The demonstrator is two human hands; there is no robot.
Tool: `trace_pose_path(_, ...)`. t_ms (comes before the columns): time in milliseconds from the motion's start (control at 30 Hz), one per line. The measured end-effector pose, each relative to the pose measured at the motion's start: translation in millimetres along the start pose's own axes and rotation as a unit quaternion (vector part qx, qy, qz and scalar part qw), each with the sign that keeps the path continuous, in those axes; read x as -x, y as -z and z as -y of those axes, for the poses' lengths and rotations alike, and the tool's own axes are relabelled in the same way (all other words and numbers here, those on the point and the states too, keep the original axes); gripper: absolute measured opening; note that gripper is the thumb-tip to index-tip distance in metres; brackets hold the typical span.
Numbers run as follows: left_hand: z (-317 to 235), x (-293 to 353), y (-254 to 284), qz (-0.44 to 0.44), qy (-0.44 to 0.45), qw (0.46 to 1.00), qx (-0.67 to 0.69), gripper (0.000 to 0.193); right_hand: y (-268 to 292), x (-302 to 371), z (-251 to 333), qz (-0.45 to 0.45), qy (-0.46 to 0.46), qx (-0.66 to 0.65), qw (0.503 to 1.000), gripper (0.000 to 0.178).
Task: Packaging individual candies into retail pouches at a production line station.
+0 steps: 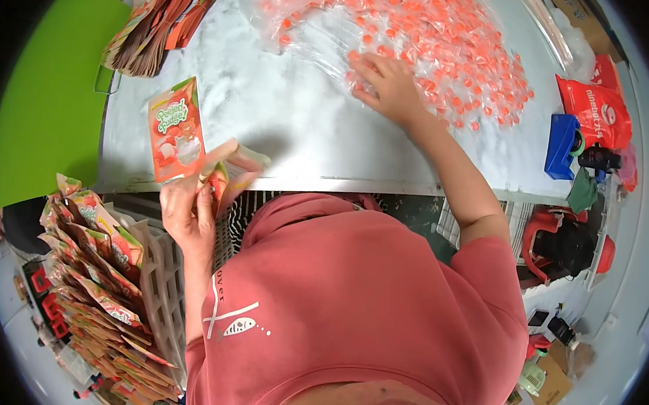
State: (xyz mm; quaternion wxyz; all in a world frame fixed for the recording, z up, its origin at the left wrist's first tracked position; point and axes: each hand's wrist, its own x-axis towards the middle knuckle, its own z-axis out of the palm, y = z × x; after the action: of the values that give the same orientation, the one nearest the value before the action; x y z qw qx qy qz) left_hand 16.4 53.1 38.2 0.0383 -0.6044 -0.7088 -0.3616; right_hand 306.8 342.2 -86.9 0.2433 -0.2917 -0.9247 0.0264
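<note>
My left hand [190, 211] is at the table's near edge, closed round a printed paper pouch [219, 180]. The pouch's upper part is bent open and blurred by motion. Just beyond it, a flat red and green pouch [174, 132] with a fruit picture lies on the table. My right hand [389, 88] reaches over the left edge of a large pile of small clear-wrapped pieces with red-orange centres [450, 51]. Its fingers are apart, near the clear plastic sheeting [318, 44]; whether the fingertips touch a piece is hard to see.
Bundled pouches [154, 28] stand at the far left of the white table [271, 104], beside a green panel [55, 86]. Many more pouches [103, 286] fill a crate [162, 289] at my left. A red bag [597, 110] and blue holder [561, 145] sit at the right edge.
</note>
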Motion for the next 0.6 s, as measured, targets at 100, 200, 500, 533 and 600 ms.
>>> trace_pose_path(100,5,2,5,0.019,-0.005,0.999,-0.047,0.015,0,7,18,0.029,0.056,-0.035,0.997,0.055)
trace_pose_path(200,7,4,7,0.056,0.018,0.998,-0.01,0.019,8,9,41,0.078,0.094,-0.076,0.99,0.062)
trace_pose_path(500,26,30,14,0.012,0.165,0.986,-0.033,0.017,30,45,28,0.083,-0.035,0.046,0.995,0.064)
trace_pose_path(533,30,29,12,-0.007,0.153,0.988,-0.019,0.017,34,46,26,0.072,-0.053,0.07,0.994,0.062)
trace_pose_path(600,29,26,13,-0.008,0.154,0.988,-0.014,0.016,31,46,27,0.028,-0.066,0.053,0.996,0.059)
